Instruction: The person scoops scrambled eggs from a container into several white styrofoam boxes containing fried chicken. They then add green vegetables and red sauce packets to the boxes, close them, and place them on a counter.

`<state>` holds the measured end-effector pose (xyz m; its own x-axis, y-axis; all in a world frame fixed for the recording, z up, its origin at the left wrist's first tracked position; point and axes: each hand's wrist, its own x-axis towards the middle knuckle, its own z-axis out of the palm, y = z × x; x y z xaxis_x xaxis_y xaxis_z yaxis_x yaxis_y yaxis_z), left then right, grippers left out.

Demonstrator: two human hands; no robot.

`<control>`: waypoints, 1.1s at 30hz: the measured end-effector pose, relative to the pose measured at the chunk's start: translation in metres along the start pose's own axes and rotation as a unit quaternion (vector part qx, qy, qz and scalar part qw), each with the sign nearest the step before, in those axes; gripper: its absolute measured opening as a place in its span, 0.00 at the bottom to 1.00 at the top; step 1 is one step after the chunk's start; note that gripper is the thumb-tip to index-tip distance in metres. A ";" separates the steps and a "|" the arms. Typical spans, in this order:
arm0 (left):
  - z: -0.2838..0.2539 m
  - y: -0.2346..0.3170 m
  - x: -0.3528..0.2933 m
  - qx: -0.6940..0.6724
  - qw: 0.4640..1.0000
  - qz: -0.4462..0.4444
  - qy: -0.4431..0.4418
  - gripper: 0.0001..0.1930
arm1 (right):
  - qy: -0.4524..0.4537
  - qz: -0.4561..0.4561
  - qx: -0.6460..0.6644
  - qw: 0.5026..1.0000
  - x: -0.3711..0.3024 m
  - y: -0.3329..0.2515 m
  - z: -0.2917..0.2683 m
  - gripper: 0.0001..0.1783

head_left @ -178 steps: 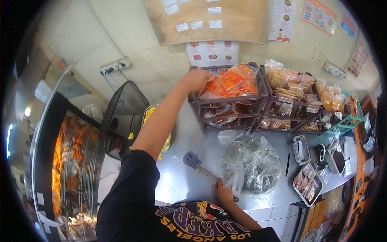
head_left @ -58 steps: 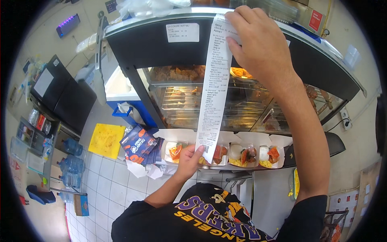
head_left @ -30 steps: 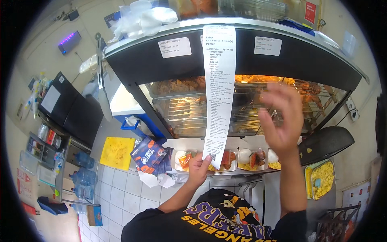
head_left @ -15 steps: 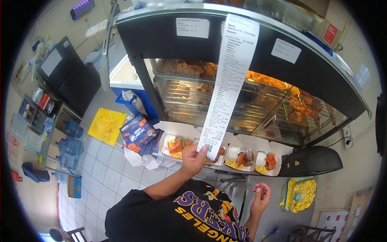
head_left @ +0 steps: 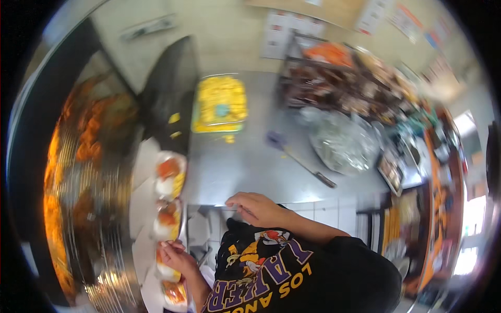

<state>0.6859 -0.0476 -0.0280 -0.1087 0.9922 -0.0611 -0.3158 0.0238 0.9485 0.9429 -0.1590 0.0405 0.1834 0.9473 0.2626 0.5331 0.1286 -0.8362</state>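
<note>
My left hand (head_left: 176,256) is over the row of open white meal boxes, partly covering one. Motion blurs its fingers, and whether they grip anything is unclear. The paper receipt is out of view. One meal box (head_left: 169,175) at the far end holds white rice, yellow scramble-like food and a reddish-orange piece; several similar portions line up toward me. My right hand (head_left: 254,207) hovers by the near edge of the steel table (head_left: 235,177), fingers loosely stretched and apart, with nothing seen in them.
On the left stands a glass food warmer (head_left: 99,193) with fried pieces on racks. A black lid-like cover (head_left: 168,88) sits beyond the boxes. The table bears a tub of yellow food (head_left: 223,96), a purple-headed spatula (head_left: 300,159), a clear plastic bag (head_left: 344,143) and a dark crate (head_left: 323,86).
The view has swung right toward the steel table. My left hand, which held the long receipt, is now without it over the boxes. My right hand has come to the table's near edge.
</note>
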 end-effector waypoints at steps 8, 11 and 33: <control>0.140 -0.007 -0.033 0.049 0.981 0.073 -0.175 0.14 | 0.222 0.067 -0.124 0.965 -0.115 -0.001 -0.170 0.17; 0.155 -0.020 -0.058 0.060 0.967 0.106 -0.225 0.19 | 0.345 0.020 -0.200 0.917 -0.136 -0.006 -0.266 0.12; 0.293 -0.043 -0.248 0.209 0.922 0.131 -0.298 0.17 | 0.297 -0.069 -0.440 0.845 -0.117 0.190 -0.582 0.08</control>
<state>1.0027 -0.2591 0.0374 0.4464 0.8592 0.2500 0.0518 -0.3037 0.9513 1.5029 -0.4161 0.1312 0.3126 0.5928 0.7422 0.9426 -0.2900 -0.1655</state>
